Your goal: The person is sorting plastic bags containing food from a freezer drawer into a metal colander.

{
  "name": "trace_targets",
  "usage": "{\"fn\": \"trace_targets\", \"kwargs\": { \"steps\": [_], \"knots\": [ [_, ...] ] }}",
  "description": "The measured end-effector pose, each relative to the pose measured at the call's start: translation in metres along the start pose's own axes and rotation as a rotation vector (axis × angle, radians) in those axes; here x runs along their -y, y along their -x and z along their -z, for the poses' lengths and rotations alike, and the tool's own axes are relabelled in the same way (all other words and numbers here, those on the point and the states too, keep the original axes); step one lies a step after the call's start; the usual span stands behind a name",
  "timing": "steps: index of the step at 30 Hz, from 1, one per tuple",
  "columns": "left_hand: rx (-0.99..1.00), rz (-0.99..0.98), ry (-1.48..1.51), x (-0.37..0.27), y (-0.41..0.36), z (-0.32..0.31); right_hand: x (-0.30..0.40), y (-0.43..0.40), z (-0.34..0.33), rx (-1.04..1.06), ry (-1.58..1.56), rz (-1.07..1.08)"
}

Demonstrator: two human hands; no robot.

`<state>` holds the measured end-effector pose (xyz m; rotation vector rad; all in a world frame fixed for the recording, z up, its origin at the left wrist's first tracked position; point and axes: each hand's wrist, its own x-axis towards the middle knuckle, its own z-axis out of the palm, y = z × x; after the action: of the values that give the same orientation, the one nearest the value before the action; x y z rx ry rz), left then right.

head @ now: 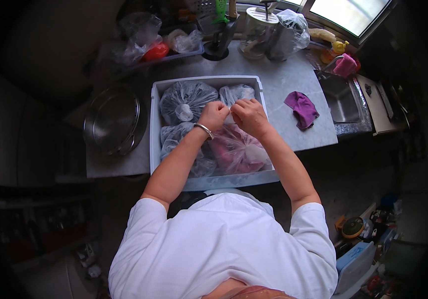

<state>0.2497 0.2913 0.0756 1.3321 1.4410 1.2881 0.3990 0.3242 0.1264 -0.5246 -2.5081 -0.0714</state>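
Note:
A white plastic drawer or bin (155, 138) holds several knotted clear plastic bags. My left hand (214, 116), with a silver bangle at the wrist, and my right hand (248, 115) meet above its middle. Both have curled fingers pinching at clear plastic film, which seems part of a bag between them. Below my hands lies a bag with reddish contents (236, 151). A large bag with dark contents (187, 101) is at the bin's back left, another bag (176, 136) at the front left. The bag at the back right (236, 92) is partly behind my fingers.
A round metal steamer or pan (113, 119) sits left of the bin. On the right lie a purple cloth (302, 110) and, past the counter's edge, a metal sink (342, 101). A tray of bags (184, 56), a glass jar (258, 33) and a knife block line the back.

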Motion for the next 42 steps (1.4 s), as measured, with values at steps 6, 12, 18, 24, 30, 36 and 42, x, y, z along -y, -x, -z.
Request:
{"fn": "trace_targets", "kwargs": {
  "steps": [6, 12, 18, 24, 30, 36, 42],
  "knots": [
    [-0.046, -0.024, -0.042, -0.002, -0.002, -0.001, -0.007, 0.009, -0.012, -0.215, -0.417, -0.363],
    [-0.184, -0.756, -0.243, -0.033, 0.014, 0.001, -0.004, -0.01, 0.015, -0.528, -1.129, -0.616],
    [-0.086, -0.641, -0.374, -0.009, 0.012, -0.004, 0.015, -0.017, 0.037, -0.345, -1.213, -0.366],
    [-0.06, -0.561, -0.034, -0.027, 0.009, 0.011, 0.008, 0.007, 0.042, -0.287, -0.874, -0.528],
    [-0.266, -0.475, 0.217, -0.05, 0.012, 0.053, 0.009, 0.016, 0.016, -0.168, -0.982, -0.639],
    [-0.366, -0.253, 0.456, -0.067, 0.024, 0.077, -0.004, 0.017, 0.03, -0.313, -0.935, -0.602],
    [0.048, -0.063, 0.174, -0.073, 0.037, 0.077, 0.033, -0.005, 0.021, -0.041, -0.708, -0.575]
  ]
}}
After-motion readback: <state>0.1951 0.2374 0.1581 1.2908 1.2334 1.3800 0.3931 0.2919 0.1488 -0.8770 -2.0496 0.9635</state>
